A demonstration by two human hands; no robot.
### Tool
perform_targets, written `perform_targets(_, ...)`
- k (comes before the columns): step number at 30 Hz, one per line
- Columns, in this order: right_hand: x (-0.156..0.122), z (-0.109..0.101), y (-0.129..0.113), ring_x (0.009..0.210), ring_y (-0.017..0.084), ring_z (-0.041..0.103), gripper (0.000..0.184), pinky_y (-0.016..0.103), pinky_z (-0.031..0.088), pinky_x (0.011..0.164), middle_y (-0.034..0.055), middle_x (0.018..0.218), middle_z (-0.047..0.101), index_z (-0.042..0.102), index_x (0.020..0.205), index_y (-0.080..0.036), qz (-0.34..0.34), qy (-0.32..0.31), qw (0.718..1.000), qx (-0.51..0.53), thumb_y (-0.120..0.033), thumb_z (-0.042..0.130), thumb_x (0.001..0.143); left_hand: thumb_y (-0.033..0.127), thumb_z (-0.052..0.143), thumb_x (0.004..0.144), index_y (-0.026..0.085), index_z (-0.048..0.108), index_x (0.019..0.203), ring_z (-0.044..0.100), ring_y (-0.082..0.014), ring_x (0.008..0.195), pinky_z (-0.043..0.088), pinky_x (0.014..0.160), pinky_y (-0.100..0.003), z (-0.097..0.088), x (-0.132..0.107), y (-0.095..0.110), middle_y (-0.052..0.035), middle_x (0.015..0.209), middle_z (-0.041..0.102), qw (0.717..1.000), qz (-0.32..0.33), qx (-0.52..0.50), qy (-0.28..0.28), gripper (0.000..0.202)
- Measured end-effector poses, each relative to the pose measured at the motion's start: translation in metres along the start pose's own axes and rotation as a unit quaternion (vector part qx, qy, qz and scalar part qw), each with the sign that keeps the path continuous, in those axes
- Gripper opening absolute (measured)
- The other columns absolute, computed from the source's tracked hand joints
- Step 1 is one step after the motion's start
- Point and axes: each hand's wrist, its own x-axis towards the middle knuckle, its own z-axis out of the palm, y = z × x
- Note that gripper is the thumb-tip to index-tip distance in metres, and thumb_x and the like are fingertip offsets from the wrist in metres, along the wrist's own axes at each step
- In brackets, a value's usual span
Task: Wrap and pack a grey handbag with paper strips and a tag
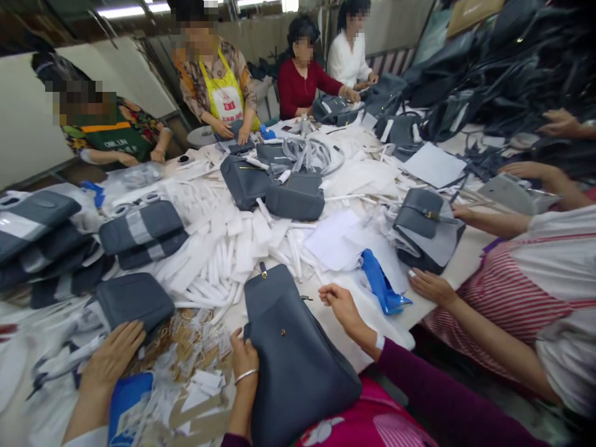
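A dark grey leather bag [293, 354] lies flat in front of me, with its flap and a small metal stud facing up. My left hand [244, 359], with a silver bangle on the wrist, grips the bag's left edge. My right hand [342, 304] rests on white paper just right of the bag's top. Its fingers are curled and I see nothing in them. A blue plastic piece [382, 287] lies a little to its right.
Several co-workers sit around the table [460, 264], which is covered with white paper strips [223, 261], grey bags [295, 197] and stacked bags [139, 233] at left. A co-worker's hand [110, 360] presses a bag at lower left. Another co-worker's hands [431, 287] are at right.
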Motion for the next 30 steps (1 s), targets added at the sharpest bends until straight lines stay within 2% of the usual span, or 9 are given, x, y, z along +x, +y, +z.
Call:
perform_targets(2,-0.007,0.003,0.011,0.070,0.019,0.060,0.024,0.035,0.050,0.070,0.0054,0.073,0.066,0.067,0.082,-0.014,0.044,-0.071,0.996,0.002,-0.020,0.045,0.075,0.017,0.036,0.088,0.015,0.041,0.119,0.066,-0.0216,0.091,0.050,0.084,-0.035,0.000,0.002,-0.004,-0.0115,0.097,0.068,0.999,-0.006,-0.047,-0.017,0.032)
perform_targets(4,-0.014,0.018,0.015,0.085,0.022,0.063,0.027,0.038,0.050,0.083,0.0072,0.088,0.071,0.071,0.091,-0.016,0.003,-0.118,0.993,-0.021,-0.025,0.049,0.078,0.019,0.036,0.088,0.017,0.039,0.117,0.067,-0.0199,0.092,0.051,0.086,-0.033,0.000,0.003,-0.007,-0.0107,0.099,0.069,0.996,-0.015,-0.086,-0.033,0.030)
perform_targets(6,-0.018,0.034,0.015,0.102,0.023,0.061,0.033,0.041,0.044,0.096,0.0072,0.108,0.070,0.070,0.105,-0.019,-0.045,-0.121,0.990,-0.051,-0.029,0.050,0.082,0.020,0.035,0.088,0.019,0.038,0.115,0.067,-0.0186,0.093,0.052,0.086,-0.031,-0.001,0.004,-0.009,-0.0099,0.102,0.069,0.994,-0.025,-0.101,-0.044,0.027)
perform_targets(9,-0.016,0.048,0.017,0.113,0.024,0.057,0.040,0.042,0.040,0.103,0.0070,0.122,0.064,0.064,0.119,-0.020,-0.043,-0.126,0.988,-0.081,-0.031,0.054,0.081,0.020,0.036,0.088,0.021,0.038,0.112,0.069,-0.0175,0.088,0.053,0.080,-0.030,-0.002,0.006,-0.013,-0.0075,0.098,0.071,0.993,-0.050,-0.089,-0.052,0.024)
perform_targets(13,-0.010,0.050,0.024,0.100,0.023,0.063,0.038,0.037,0.047,0.093,0.0084,0.111,0.068,0.067,0.111,-0.017,-0.022,-0.144,0.987,-0.060,-0.030,0.060,0.076,0.030,0.044,0.086,0.018,0.041,0.106,0.067,-0.0199,0.074,0.053,0.073,-0.033,-0.005,0.006,-0.017,-0.0067,0.081,0.069,0.995,-0.059,-0.070,-0.041,0.024)
perform_targets(16,-0.007,0.051,0.026,0.088,0.023,0.065,0.024,0.034,0.050,0.081,0.0069,0.095,0.071,0.069,0.093,-0.017,-0.007,-0.163,0.985,-0.065,-0.029,0.059,0.074,0.036,0.058,0.077,0.018,0.046,0.094,0.066,-0.0233,0.081,0.052,0.076,-0.036,-0.009,0.000,-0.016,-0.0093,0.086,0.067,0.997,-0.054,-0.055,-0.016,0.028)
perform_targets(22,-0.005,0.060,0.024,0.073,0.021,0.059,0.012,0.031,0.045,0.067,0.0029,0.076,0.064,0.056,0.072,-0.018,0.045,-0.123,0.975,-0.178,-0.025,0.062,0.064,0.018,0.054,0.077,0.014,0.050,0.100,0.063,-0.0254,0.101,0.047,0.087,-0.036,-0.017,-0.011,0.008,-0.0143,0.102,0.065,0.997,-0.011,0.073,-0.034,0.024)
perform_targets(27,-0.009,0.062,0.012,0.072,0.019,0.053,0.012,0.030,0.042,0.066,0.0009,0.074,0.056,0.042,0.069,-0.022,-0.035,-0.098,0.971,-0.213,-0.025,0.053,0.066,0.015,0.044,0.081,0.012,0.050,0.107,0.067,-0.0290,0.092,0.048,0.076,-0.036,-0.023,-0.020,0.032,-0.0176,0.097,0.067,0.978,-0.035,0.198,-0.051,0.027)
perform_targets(30,-0.010,0.059,0.011,0.074,0.020,0.052,0.010,0.031,0.041,0.068,0.0015,0.076,0.054,0.042,0.073,-0.023,-0.095,-0.094,0.960,-0.245,-0.027,0.050,0.071,0.013,0.041,0.081,0.012,0.051,0.107,0.067,-0.0312,0.090,0.047,0.073,-0.038,-0.023,-0.021,0.035,-0.0193,0.093,0.068,0.977,-0.051,0.198,-0.057,0.027)
